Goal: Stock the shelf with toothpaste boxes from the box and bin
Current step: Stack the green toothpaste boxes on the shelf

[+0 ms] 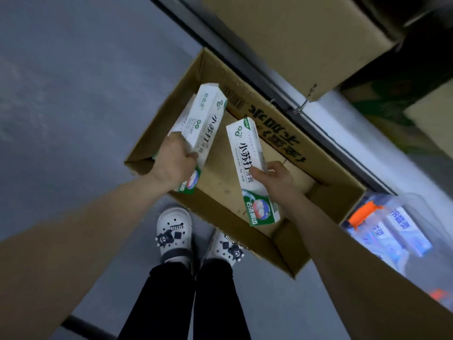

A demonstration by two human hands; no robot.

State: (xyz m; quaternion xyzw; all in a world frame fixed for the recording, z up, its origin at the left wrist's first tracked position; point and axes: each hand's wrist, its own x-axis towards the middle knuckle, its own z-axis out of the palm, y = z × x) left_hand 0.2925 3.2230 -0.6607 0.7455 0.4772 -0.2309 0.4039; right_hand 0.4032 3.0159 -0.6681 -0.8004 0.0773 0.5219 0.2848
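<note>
Carton (289, 143) under both hands: left hand (175, 165) grips toothpaste boxes (203, 119), right hand (274, 176) grips single box (247, 153); clear bin (414, 204) alongside.

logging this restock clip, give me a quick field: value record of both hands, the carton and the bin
left hand: grips stacked toothpaste boxes, at least two, white and green, above the carton
right hand: holds single toothpaste box, same design, also above the carton
cardboard carton: open on the floor, visible bottom bare
clear plastic bin: right of the carton, orange latch, blue toothpaste boxes inside
</note>
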